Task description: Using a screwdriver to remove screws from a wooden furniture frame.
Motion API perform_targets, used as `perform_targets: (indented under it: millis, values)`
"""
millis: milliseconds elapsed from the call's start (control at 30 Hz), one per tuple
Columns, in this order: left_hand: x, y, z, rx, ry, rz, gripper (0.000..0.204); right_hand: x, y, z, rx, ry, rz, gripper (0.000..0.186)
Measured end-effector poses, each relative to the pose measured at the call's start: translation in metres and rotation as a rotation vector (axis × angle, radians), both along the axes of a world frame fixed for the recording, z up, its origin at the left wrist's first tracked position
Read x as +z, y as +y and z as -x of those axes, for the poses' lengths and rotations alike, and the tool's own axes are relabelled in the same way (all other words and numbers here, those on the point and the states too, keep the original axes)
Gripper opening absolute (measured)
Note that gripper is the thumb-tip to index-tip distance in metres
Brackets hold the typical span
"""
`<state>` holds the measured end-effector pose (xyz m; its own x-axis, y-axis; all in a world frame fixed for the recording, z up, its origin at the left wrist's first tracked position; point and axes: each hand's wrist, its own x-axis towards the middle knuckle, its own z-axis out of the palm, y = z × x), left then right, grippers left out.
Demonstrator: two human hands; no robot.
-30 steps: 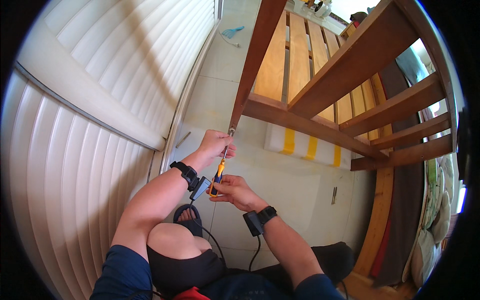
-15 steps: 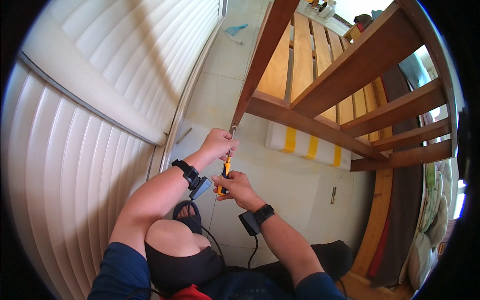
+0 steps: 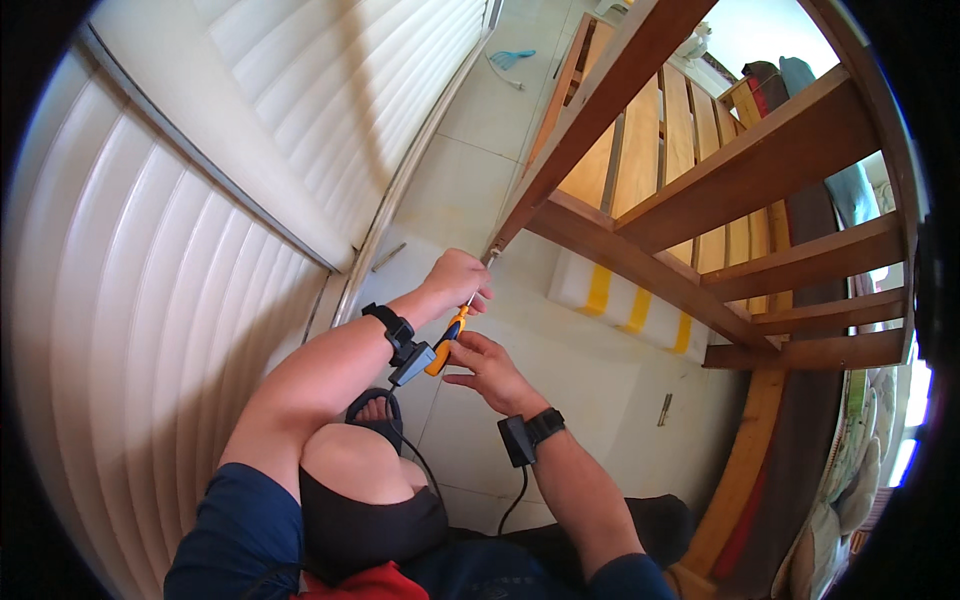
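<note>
A screwdriver (image 3: 438, 360) with a yellow and dark blue handle slants up to the near end of a brown wooden post (image 3: 590, 120). Its metal shaft meets a small metal fitting (image 3: 493, 254) there; the exact contact is too small to make out. My left hand (image 3: 458, 278) is closed, its fingertips pinching round the shaft below the fitting. Lower down, my right hand (image 3: 492, 372) has its fingers against the handle in a loose hold, the thumb somewhat apart from it.
The post belongs to a slatted wooden frame (image 3: 740, 160) on the right. Under it lies a white block with yellow tape (image 3: 655, 325). Pale shutter doors (image 3: 170, 230) rise at the left. Small metal pieces (image 3: 665, 409) and a blue fork-shaped object (image 3: 512, 58) lie on the tiles.
The view has shifted, so the frame appears further right and lower. My right hand's grip on the handle has loosened, its thumb coming away. The handle tilts more to the left.
</note>
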<state>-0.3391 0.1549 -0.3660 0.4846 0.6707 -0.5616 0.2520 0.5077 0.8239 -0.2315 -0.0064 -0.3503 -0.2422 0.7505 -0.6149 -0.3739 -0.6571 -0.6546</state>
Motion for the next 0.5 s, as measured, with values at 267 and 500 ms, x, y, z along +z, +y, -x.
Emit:
perform_targets:
  millis: [267, 500]
  values:
    - [0.010, -0.006, -0.003, 0.018, -0.044, 0.075, 0.025, 0.013, 0.006, 0.004, 0.084, -0.145, 0.042, 0.036]
    - [-0.001, -0.006, 0.000, 0.091, -0.143, 0.146, 0.025, 0.014, -0.004, 0.004, -0.065, 0.258, 0.063, 0.036]
